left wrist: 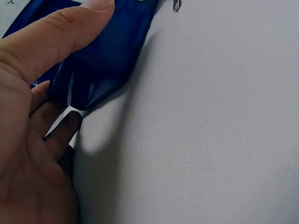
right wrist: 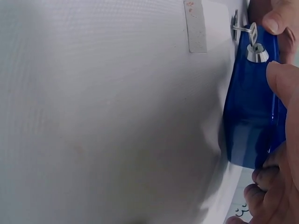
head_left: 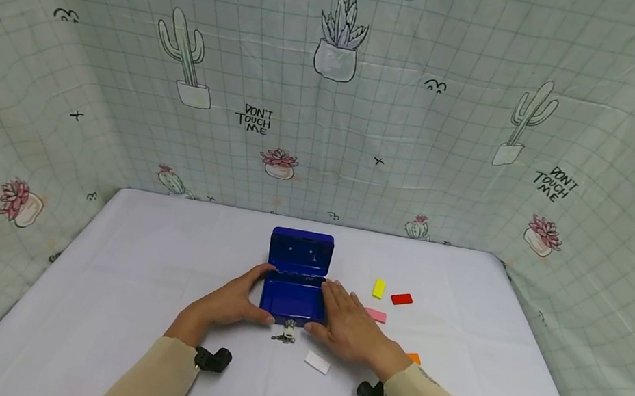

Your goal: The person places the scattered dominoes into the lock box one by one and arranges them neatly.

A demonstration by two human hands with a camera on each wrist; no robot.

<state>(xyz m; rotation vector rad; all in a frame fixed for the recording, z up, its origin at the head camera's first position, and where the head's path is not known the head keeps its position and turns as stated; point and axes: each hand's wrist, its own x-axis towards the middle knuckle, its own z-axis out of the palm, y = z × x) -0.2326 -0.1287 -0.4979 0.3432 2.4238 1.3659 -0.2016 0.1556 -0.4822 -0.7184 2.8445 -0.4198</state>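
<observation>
A small blue metal cash box (head_left: 283,298) stands on the table with its lid (head_left: 301,251) raised at the back; its inside looks bare. My left hand (head_left: 233,299) grips the left side, thumb on the front corner and fingers along the side. On the opposite side my right hand (head_left: 350,324) holds the box, its thumb at the front face. A silver lock (right wrist: 258,55) sits in the front wall with a key (right wrist: 253,33) in it, and more keys (head_left: 284,339) hang below. In the left wrist view, the left thumb (left wrist: 70,35) lies over the box's edge.
Near the right hand lie flat coloured tiles: yellow (head_left: 379,289), red (head_left: 402,299), pink (head_left: 376,315) and orange (head_left: 414,358), the last two partly hidden by that arm. A white tile (head_left: 317,363) lies in front of the box. Patterned cloth (head_left: 341,126) hangs behind the white table (head_left: 162,236).
</observation>
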